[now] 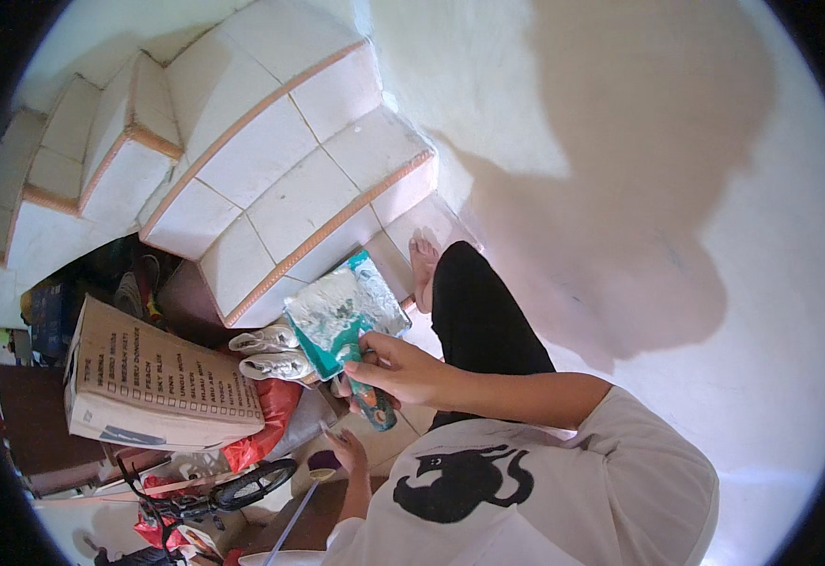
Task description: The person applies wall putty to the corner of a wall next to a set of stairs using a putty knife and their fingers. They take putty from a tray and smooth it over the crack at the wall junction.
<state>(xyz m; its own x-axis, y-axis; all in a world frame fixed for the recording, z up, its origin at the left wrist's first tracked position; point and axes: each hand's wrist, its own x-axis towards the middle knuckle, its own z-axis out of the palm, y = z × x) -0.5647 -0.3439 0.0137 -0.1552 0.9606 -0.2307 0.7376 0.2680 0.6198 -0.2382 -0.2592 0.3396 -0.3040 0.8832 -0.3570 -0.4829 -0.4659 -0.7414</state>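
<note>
R hand (pixel 403 370) is closed round the handle of a trowel (pixel 342 316), fingers wrapped and thumb on top. The teal handle runs down out of the fist, its lower end w/ an orange-patterned label poking out below the fingers. The blade fans up and left from the knuckles, so the tool sits directly in the grip, not apart from it. The blade lies roughly flat, face up, smeared w/ white-grey paste; my guess is it's kept level so the paste doesn't slide off.

L hand (pixel 346 451) is lower down, just under the R hand, fingers pinched on something thin. A purple cap-like bit (pixel 322 460) is at the fingertips and a pale stick (pixel 292 530) runs down-left from there; can't tell if it's one tool, or exactly what the hand has. Grip looks closed, but it's too small to be sure.

Moving outward: the trowel hangs over white tiled steps (pixel 280 179) w/ orange edging, blade tip close above the lowest tread. A bare foot (pixel 423 264) rests on that step, black trouser leg (pixel 478 321) bent up beside the R forearm, prob. a brace for working low. White T-shirt w/ black cat print (pixel 464 483) fills the lower frame.

Left of the hands is a pair of white shoes (pixel 266 351), then a cardboard box (pixel 148 382) w/ printing on its side, a red bag (pixel 266 420) tucked under it, and a bicycle saddle (pixel 252 486) near the bottom edge. Right side has a pale wall (pixel 639 189), part white and part pinkish-brown.
</note>
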